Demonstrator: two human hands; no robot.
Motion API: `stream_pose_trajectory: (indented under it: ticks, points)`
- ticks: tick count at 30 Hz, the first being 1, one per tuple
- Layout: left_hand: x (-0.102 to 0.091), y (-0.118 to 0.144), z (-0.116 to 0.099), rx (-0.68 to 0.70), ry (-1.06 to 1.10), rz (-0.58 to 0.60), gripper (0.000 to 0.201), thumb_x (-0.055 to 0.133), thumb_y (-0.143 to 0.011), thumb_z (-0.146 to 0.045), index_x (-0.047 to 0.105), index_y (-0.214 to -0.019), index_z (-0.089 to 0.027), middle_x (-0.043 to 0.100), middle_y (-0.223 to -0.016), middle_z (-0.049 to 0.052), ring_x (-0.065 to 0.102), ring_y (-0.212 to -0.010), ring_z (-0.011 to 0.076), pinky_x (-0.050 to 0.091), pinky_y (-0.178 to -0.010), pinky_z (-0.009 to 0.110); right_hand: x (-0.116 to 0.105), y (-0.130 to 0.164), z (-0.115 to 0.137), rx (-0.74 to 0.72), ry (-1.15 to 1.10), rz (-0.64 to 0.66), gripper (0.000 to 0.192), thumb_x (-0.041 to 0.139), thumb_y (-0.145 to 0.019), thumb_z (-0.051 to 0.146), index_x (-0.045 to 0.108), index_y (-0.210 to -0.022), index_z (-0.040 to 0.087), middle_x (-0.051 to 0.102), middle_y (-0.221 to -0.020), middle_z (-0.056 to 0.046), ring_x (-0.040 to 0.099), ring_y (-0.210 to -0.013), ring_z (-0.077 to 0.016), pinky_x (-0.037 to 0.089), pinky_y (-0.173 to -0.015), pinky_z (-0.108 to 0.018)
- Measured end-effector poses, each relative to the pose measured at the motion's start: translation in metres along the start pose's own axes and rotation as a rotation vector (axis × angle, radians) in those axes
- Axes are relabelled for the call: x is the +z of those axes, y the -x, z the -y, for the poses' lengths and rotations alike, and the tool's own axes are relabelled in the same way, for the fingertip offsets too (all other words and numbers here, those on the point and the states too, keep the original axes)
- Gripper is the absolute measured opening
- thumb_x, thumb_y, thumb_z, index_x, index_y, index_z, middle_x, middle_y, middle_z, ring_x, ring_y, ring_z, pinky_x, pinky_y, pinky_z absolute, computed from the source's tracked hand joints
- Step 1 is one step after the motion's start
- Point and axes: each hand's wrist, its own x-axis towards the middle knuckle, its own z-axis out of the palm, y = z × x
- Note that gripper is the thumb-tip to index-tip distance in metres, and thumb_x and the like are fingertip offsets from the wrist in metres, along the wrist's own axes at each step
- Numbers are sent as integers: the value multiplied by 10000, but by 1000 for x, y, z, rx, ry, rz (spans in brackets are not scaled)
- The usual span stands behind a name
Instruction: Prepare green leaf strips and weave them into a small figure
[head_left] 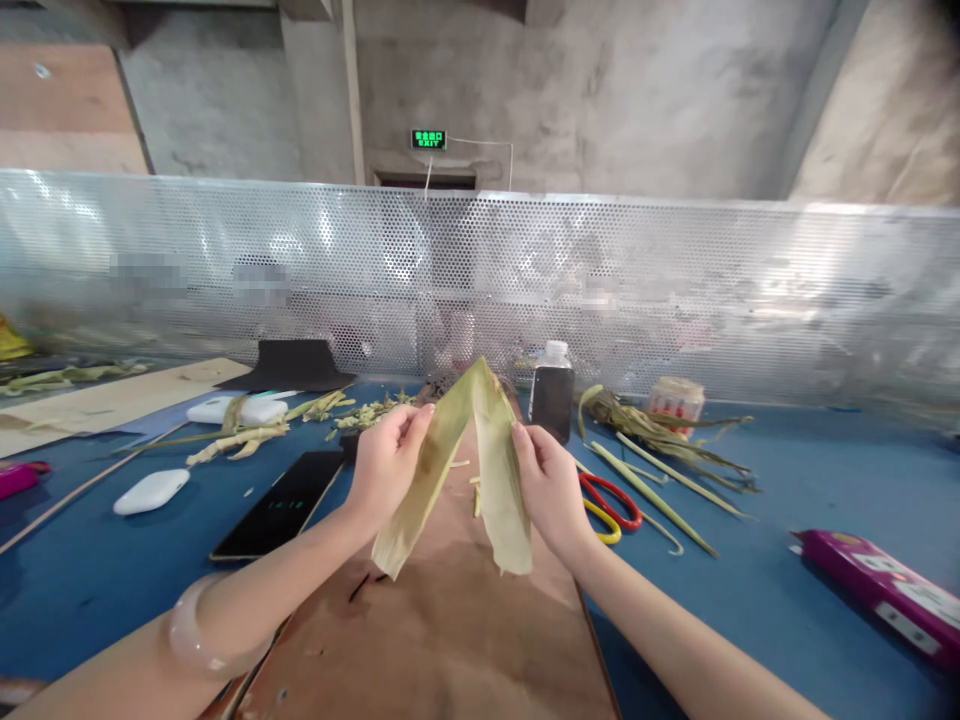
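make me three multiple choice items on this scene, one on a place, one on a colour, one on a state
1. Where does the black phone lie?
A. left of the left hand, on the blue table
B. on top of the purple box
C. against the mesh screen

2. What colours are the scissors' handles?
A. green and white
B. red and yellow
C. black and blue

3. How is the leaf held?
A. flat on the board
B. rolled into a tube
C. folded into a peak, one end in each hand

Answers: 1 A, it rests on the blue table left of the left hand. 2 B, the scissors show a red and a yellow loop. 3 C, the leaf bends at the top between the left hand and right hand.
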Motion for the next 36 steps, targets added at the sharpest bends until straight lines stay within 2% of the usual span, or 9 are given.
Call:
stream_pose_trajectory:
  ticks: [5, 9, 11, 13, 15, 17, 22, 29, 36]
  points:
    - [0, -1, 1, 7, -23, -3, 367, 417, -903, -417, 425, -609, -197, 362, -540, -46, 361, -528, 116, 284, -511, 237, -1, 0, 0, -13, 28, 8, 352, 384, -915, 422, 513, -681, 193, 521, -606, 28, 421, -539, -120, 262, -481, -237]
    - [0, -3, 2, -8, -27, 2, 395, 415, -904, -412, 349, -579, -198, 308, -540, -48, 332, -521, 113, 268, -506, 240, -1, 0, -1, -11, 3, 37, 332, 386, -914, 414, 527, -708, 195, 541, -632, 18, 468, -580, -135, 308, -504, -240]
    - [0, -3, 2, -4, -30, 7, 385, 416, -905, -406, 371, -585, -197, 331, -539, -47, 348, -522, 114, 271, -510, 242, 0, 0, -2, -4, -31, 37, 280, 395, -910, 398, 548, -789, 198, 578, -717, 1, 512, -648, -146, 364, -555, -242]
    - [1, -3, 3, 8, -33, 26, 368, 414, -907, -400, 402, -601, -197, 354, -534, -47, 370, -521, 114, 278, -516, 243, 1, 2, -3, -5, -82, 12, 207, 404, -906, 358, 535, -953, 204, 592, -823, -16, 538, -712, -151, 410, -617, -250]
    - [2, -1, 4, 18, -32, 49, 346, 412, -909, -397, 432, -627, -198, 376, -531, -49, 391, -518, 115, 288, -520, 240, 3, 5, -3, -11, -112, -16, 241, 390, -907, 301, 463, -1120, 215, 579, -877, -25, 538, -705, -144, 429, -634, -259]
    - [4, 1, 5, 15, -27, 68, 331, 408, -909, -403, 449, -649, -202, 387, -526, -52, 399, -508, 113, 291, -511, 236, 4, 9, -1, -52, -73, -28, 289, 354, -910, 247, 433, -1187, 227, 569, -925, -37, 527, -684, -137, 430, -631, -267]
    - [4, 2, 5, 1, -24, 74, 337, 404, -904, -425, 464, -656, -205, 395, -493, -56, 391, -468, 110, 279, -478, 231, 2, 13, 6, -184, 41, -5, 283, 366, -899, 207, 608, -1044, 222, 580, -947, -52, 554, -783, -155, 437, -711, -286]
    - [1, -1, 4, -58, 32, 122, 221, 547, -821, -442, 579, -832, -223, 479, -437, -69, 408, -401, 118, 270, -428, 219, -1, 7, 0, -98, -154, 31, 272, 465, -883, 263, 663, -1068, 233, 644, -1107, -48, 590, -1011, -191, 464, -853, -322]
    - [5, -8, 13, -14, 24, 145, 264, 471, -858, -417, 605, -769, -208, 566, -541, -36, 486, -456, 130, 329, -470, 222, 0, 6, -7, -79, -159, 31, 306, 464, -859, 233, 667, -1088, 247, 646, -1145, -41, 587, -1059, -206, 446, -930, -381]
